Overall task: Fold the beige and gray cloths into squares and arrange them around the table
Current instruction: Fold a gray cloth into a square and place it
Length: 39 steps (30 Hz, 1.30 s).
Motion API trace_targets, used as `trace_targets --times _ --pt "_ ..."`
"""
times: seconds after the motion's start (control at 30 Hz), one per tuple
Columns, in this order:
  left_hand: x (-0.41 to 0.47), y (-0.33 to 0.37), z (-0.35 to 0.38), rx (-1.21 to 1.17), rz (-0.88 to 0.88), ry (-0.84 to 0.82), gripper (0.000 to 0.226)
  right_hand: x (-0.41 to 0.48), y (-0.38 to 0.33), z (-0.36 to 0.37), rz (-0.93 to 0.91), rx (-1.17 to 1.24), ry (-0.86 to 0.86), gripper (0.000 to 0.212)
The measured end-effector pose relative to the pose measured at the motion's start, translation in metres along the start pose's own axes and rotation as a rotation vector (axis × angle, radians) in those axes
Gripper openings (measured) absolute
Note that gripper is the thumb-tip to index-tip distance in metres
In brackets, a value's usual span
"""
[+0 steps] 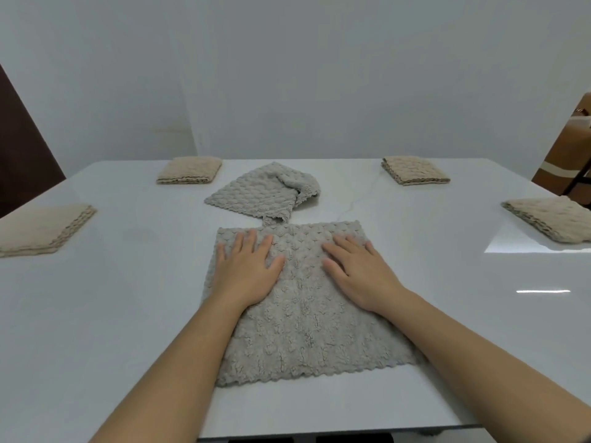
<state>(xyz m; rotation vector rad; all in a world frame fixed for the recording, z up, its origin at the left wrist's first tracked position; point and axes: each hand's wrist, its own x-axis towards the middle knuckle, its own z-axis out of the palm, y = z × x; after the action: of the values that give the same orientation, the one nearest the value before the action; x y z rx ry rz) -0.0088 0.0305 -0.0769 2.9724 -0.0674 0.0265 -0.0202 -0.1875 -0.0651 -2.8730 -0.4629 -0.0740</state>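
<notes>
A: Both palms are pressing flat on the gray cloth, which is lying spread at the near middle of the white desk.

B: Right, the left hand is sitting on the cloth's upper left part, and the right hand is resting on the upper right. All the fingers are lying stretched out and apart, gripping nothing, with their tips pointing at the far edge of the cloth and stopping just short of it.

A: And the cloth is running out from under the wrists toward the near edge of the desk, its scalloped hem showing there.

B: Counting the gray ones, I'm seeing two: this one, plus a second gray cloth lying rumpled just beyond it, one corner touching the far edge.

A: Beige ones, I'm counting four, all folded into squares. One far-left beige square, one far-right beige square.

B: Then a left-edge beige square and a right-edge beige square, both well apart from the hands.
</notes>
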Motion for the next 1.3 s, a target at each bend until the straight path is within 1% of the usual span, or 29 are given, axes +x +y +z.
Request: trace_targets --times 0.07,0.17,0.27,0.3,0.37,0.43,0.5,0.63,0.73,0.8,0.87,0.9,1.03,1.1,1.2,1.3 --pt "-0.002 0.001 -0.001 -0.018 0.014 0.014 0.063 -0.006 0.005 -0.002 0.022 -0.004 -0.018 0.053" --pt "-0.008 0.001 -0.005 -0.080 0.049 0.115 0.059 -0.012 0.010 -0.004 0.052 -0.044 -0.068 0.056" --pt "-0.023 0.005 -0.011 -0.051 0.126 0.171 0.055 -0.015 0.008 -0.008 0.080 -0.097 -0.070 0.058" --pt "-0.028 0.009 -0.012 -0.066 0.148 0.166 0.054 -0.014 0.004 -0.010 0.083 -0.092 -0.073 0.059" --pt "-0.033 0.018 -0.011 -0.091 0.161 0.107 0.054 -0.010 -0.010 -0.011 0.054 -0.060 -0.094 0.060" --pt "-0.034 0.025 -0.005 -0.038 0.131 0.009 0.056 -0.008 -0.022 -0.006 0.027 -0.045 -0.139 0.061" --pt "-0.035 0.027 0.001 0.015 0.104 -0.049 0.059 -0.010 -0.027 0.003 0.038 -0.056 -0.165 0.064" --pt "-0.045 0.028 0.003 0.034 0.132 -0.062 0.060 -0.024 -0.022 0.009 0.068 -0.053 -0.138 0.066" --pt "-0.048 0.029 -0.003 0.000 0.141 -0.092 0.059 -0.026 -0.023 0.003 0.083 -0.048 -0.173 0.064" --pt "-0.040 0.030 -0.010 -0.031 0.123 -0.059 0.058 -0.017 -0.025 -0.004 0.101 -0.035 -0.133 0.061" --pt "-0.026 0.033 -0.014 -0.033 0.116 -0.008 0.057 0.000 -0.029 -0.008 0.092 -0.041 -0.071 0.058" --pt "-0.020 0.035 -0.013 -0.022 0.117 -0.006 0.056 0.007 -0.031 -0.007 0.082 -0.045 -0.066 0.058" --pt "-0.010 0.024 -0.003 0.005 0.092 -0.059 0.055 0.013 -0.023 0.008 0.074 -0.039 -0.112 0.056" --pt "-0.014 0.008 -0.003 -0.005 0.066 -0.007 0.054 0.004 -0.010 0.005 0.059 -0.018 -0.046 0.053" --pt "-0.030 -0.014 -0.008 -0.050 0.052 0.152 0.048 -0.015 0.008 -0.001 0.026 0.042 0.125 0.044" --pt "-0.053 -0.029 -0.011 -0.061 0.150 0.332 0.037 -0.037 0.020 -0.003 -0.066 0.029 0.294 0.046"
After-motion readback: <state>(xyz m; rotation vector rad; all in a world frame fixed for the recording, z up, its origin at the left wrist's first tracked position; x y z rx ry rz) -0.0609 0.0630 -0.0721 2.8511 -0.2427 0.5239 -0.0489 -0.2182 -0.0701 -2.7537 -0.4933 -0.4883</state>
